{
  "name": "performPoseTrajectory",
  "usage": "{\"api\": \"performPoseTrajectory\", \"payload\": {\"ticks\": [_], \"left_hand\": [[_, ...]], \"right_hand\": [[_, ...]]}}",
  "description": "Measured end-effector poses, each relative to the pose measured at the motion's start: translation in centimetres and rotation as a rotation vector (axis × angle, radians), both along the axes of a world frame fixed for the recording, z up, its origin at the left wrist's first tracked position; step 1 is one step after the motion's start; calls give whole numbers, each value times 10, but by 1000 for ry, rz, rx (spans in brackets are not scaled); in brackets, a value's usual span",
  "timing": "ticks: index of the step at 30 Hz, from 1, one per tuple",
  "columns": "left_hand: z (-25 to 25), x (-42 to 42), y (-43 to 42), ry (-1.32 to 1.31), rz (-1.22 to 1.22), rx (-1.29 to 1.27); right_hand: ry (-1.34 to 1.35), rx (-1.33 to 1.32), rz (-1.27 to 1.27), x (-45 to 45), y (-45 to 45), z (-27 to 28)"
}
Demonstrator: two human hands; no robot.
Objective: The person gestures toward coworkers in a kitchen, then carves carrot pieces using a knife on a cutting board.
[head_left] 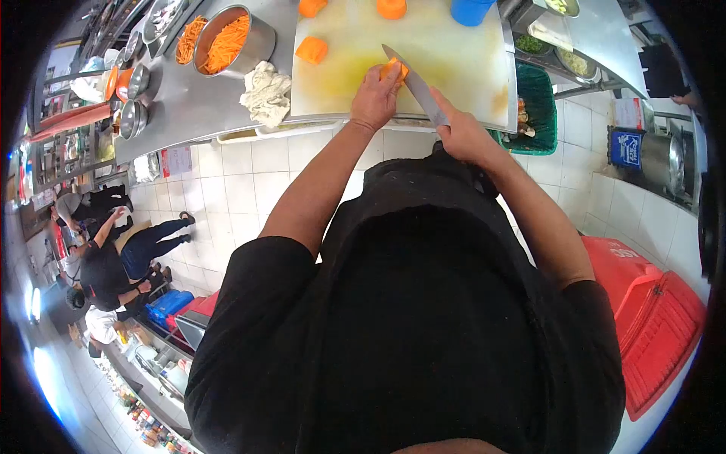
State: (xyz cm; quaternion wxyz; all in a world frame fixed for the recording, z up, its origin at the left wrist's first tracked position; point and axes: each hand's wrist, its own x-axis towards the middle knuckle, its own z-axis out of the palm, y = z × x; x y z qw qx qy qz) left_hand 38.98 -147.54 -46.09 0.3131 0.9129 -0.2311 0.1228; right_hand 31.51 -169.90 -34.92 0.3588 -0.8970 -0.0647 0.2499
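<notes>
Over the white cutting board [333, 94], my left hand [376, 94] has its fingers closed on an orange carrot piece [396, 70]. My right hand [463, 135] grips the handle of a large knife [418, 89], whose blade lies beside the held piece, pointing away and to the left. More orange pieces are on the board: one at the left [311, 50], one at the top [391, 7] and one at the upper left [311, 7]. A blue container [470, 10] stands at the board's upper right.
A metal pot [261, 39] of orange strips and a crumpled cloth [265, 94] lie left of the board. A green-lined bin [541, 110] is at the right, and a red bin [643, 318] stands lower right. Several people [106, 265] are at the far left.
</notes>
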Motion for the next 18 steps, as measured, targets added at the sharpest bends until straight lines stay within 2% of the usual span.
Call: {"api": "performPoseTrajectory", "payload": {"ticks": [2, 5, 8, 9, 13, 16, 18], "left_hand": [[-1, 0, 0, 1, 8, -7], [-3, 0, -2, -5, 7, 0], [-4, 1, 1, -19, -8, -22], [-3, 2, 0, -23, -19, -37], [5, 1, -2, 32, -11, -32], [1, 0, -1, 48, -2, -17], [1, 1, 1, 47, -7, 7]], "right_hand": [[-85, 46, 39, 6, -10, -8], [153, 51, 114, 29, -21, 41], [331, 1, 31, 25, -9, 71], [-64, 66, 82, 14, -17, 2], [-39, 58, -33, -2, -5, -10], [268, 62, -85, 14, -7, 44], [14, 10, -69, 5, -18, 30]]}}
